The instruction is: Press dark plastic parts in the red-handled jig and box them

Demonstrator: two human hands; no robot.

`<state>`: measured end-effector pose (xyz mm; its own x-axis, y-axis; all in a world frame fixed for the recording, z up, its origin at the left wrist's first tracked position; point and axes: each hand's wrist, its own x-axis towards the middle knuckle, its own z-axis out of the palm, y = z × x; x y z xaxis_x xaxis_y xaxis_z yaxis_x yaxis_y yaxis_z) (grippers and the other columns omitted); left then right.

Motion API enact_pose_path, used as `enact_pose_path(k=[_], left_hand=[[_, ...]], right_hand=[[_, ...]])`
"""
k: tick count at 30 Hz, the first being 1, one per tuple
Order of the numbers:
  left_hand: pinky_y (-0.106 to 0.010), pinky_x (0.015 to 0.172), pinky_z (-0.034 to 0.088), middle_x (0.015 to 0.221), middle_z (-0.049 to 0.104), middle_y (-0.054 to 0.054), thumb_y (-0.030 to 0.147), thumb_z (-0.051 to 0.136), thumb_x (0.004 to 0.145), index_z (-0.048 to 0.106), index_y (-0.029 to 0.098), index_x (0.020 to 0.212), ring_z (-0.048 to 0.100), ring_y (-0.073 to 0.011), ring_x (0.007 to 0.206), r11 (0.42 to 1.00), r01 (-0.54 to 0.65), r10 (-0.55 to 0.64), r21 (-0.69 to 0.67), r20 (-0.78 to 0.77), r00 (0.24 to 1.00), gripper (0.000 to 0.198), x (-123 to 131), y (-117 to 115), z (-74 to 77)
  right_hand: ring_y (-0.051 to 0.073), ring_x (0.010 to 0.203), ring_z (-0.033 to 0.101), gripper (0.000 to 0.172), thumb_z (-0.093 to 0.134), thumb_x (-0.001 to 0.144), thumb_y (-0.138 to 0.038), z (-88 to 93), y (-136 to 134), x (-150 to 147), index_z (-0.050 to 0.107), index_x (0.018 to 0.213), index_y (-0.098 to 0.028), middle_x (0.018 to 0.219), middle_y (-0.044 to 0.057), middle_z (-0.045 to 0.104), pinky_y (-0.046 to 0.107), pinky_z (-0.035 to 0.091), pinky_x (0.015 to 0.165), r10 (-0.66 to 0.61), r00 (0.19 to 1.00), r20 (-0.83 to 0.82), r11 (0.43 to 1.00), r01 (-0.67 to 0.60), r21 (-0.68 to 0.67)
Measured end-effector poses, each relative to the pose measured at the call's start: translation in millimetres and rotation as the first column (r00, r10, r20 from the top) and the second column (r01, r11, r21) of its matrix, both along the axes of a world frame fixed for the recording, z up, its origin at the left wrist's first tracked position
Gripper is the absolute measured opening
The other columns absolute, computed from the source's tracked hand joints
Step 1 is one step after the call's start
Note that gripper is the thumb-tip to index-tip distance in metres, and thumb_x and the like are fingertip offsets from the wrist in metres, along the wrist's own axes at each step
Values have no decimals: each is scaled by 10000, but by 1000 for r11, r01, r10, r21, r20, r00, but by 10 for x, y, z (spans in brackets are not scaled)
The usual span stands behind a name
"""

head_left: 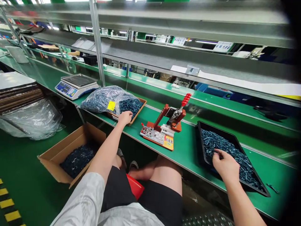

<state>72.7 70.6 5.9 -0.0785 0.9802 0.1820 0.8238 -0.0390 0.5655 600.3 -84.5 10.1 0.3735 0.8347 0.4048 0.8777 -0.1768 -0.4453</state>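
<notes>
My left hand [125, 118] is at the front edge of a brown tray [142, 105], its fingers pressed together; whatever they hold, if anything, is hidden. Small dark blue parts [131, 106] fill that tray, partly under a clear plastic bag [98, 97] with a yellow label. Over the near side of a black tray [237, 142], my right hand [226, 165] has its thumb and forefinger curled together. I cannot make out anything between them. Many small blue pieces [225, 144] lie in the black tray. Between my hands stands a toggle-clamp fixture [164, 125] with a red handle.
A weighing scale [77, 84] stands left of the bag on the green bench. Below, a cardboard box [58, 142] holds dark parts. One loose piece [272, 188] lies right of the black tray. A metal post [97, 44] and shelf [188, 61] rise behind.
</notes>
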Motion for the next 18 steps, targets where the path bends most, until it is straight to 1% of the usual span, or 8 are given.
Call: enact_pose_path(k=[3, 5, 8, 12, 15, 18], left_hand=[[-330, 996, 490, 1253, 709, -93, 397, 535, 995, 787, 265, 1129, 668, -251, 1107, 1000, -12, 13, 23, -9, 1000, 315, 17, -22, -10], [-330, 975, 495, 1242, 698, -95, 400, 523, 1001, 788, 266, 1134, 670, -251, 1093, 999, -24, 25, 43, -28, 999, 324, 29, -40, -5], [-324, 919, 503, 1178, 741, -70, 391, 514, 1009, 781, 275, 1125, 679, -250, 1059, 997, -33, 36, 76, -28, 999, 313, 45, -59, 0], [-308, 871, 500, 1166, 772, -46, 364, 489, 1022, 767, 278, 1113, 691, -245, 1045, 990, -40, 37, 137, 21, 999, 304, 58, -60, -31], [-299, 867, 500, 1145, 778, -55, 363, 485, 1022, 766, 261, 1118, 699, -238, 1038, 978, -46, 32, 206, 71, 997, 313, 41, -42, -88], [-300, 880, 507, 1140, 786, -57, 369, 497, 1016, 771, 246, 1107, 708, -237, 1040, 964, -50, 19, 260, 120, 993, 314, 15, -20, -133]], right_hand=[[371, 818, 696, 195, 515, 698, -468, 37, -16, -39, 540, 774, -290, 786, 120, 698, 504, 527, 777, -92, 993, -68, 995, 90, -31], [375, 801, 697, 185, 524, 681, -478, 56, -14, -56, 536, 726, -298, 744, 114, 682, 506, 527, 759, -116, 990, -84, 992, 112, -51], [367, 736, 691, 164, 548, 653, -467, 74, 4, -69, 568, 679, -306, 666, 103, 660, 491, 523, 697, -128, 987, -95, 991, 122, -60], [364, 724, 702, 170, 541, 628, -452, 72, 24, -86, 598, 691, -305, 650, 100, 673, 476, 527, 672, -178, 979, -102, 984, 175, -36], [356, 736, 716, 221, 511, 637, -455, 61, 26, -106, 617, 725, -282, 688, 113, 703, 462, 537, 678, -193, 977, -90, 981, 193, -11], [344, 714, 716, 235, 504, 656, -451, 48, 33, -112, 626, 744, -271, 702, 111, 715, 448, 537, 662, -203, 977, -68, 979, 203, 3]])
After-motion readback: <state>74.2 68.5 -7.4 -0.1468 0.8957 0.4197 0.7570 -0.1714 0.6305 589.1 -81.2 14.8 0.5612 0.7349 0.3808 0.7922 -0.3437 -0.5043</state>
